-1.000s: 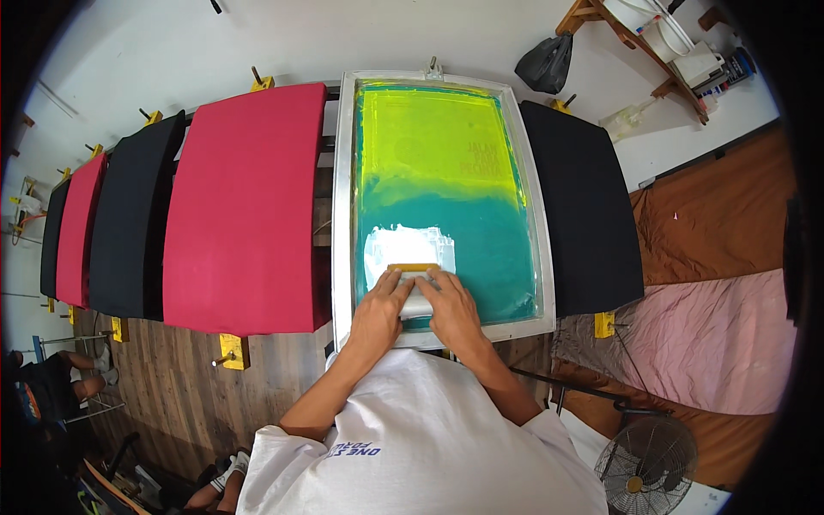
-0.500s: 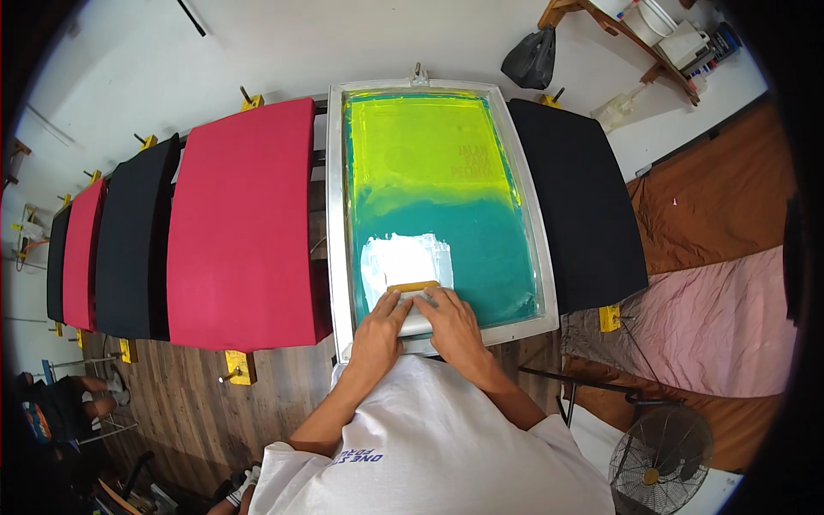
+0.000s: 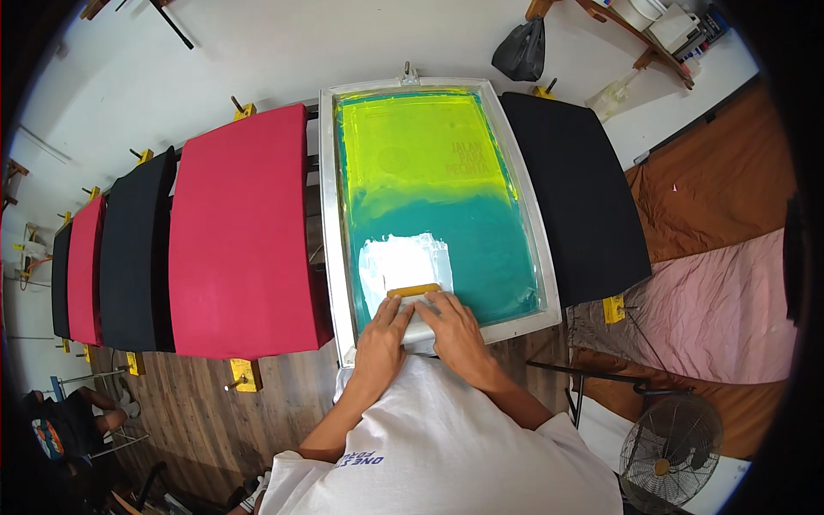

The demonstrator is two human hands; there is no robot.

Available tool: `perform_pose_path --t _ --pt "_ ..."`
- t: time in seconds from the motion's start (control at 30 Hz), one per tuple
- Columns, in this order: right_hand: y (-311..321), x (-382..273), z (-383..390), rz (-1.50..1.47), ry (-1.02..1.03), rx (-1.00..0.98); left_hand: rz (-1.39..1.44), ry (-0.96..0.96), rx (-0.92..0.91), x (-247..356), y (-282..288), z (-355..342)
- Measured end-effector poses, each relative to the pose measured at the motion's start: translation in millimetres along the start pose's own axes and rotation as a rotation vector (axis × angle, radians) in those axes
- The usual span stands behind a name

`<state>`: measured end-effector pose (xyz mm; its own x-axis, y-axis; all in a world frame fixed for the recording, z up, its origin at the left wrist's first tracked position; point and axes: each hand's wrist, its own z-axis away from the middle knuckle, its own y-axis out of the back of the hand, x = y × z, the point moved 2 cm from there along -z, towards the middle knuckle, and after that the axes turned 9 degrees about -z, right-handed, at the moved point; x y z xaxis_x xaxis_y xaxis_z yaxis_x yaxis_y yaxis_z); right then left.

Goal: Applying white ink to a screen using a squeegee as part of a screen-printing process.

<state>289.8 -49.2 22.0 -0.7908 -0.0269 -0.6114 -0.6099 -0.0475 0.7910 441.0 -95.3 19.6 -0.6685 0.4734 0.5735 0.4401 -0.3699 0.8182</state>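
Observation:
My left hand and my right hand are side by side at the near end of a silkscreen frame. Both are closed on a squeegee with an amber blade edge and pale handle; fingers lie over its top and the thumbs are tucked inward. The squeegee rests in the lower part of the mesh, at the near edge of a patch of white ink. Teal covers the mesh around it, and a bright yellow-green area with a faint design fills the far half.
Left of the frame stand padded boards covered in red and black cloth; another black board adjoins on the right. A fan stands at lower right, near hanging brown cloth. A seated person is at lower left.
The whole view has shifted and turned slightly. Against the screen, both hands and the squeegee show little or no movement, still gripping at the near end.

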Motion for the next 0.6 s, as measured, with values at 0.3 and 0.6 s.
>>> perform_pose_path --t 0.3,0.6 --pt "4 -2 12 -0.064 -0.024 -0.040 -0.011 -0.016 -0.029 4 -2 10" --pt "5 -4 18 -0.044 -0.001 -0.096 0.011 -0.010 -0.060 4 -3 18"
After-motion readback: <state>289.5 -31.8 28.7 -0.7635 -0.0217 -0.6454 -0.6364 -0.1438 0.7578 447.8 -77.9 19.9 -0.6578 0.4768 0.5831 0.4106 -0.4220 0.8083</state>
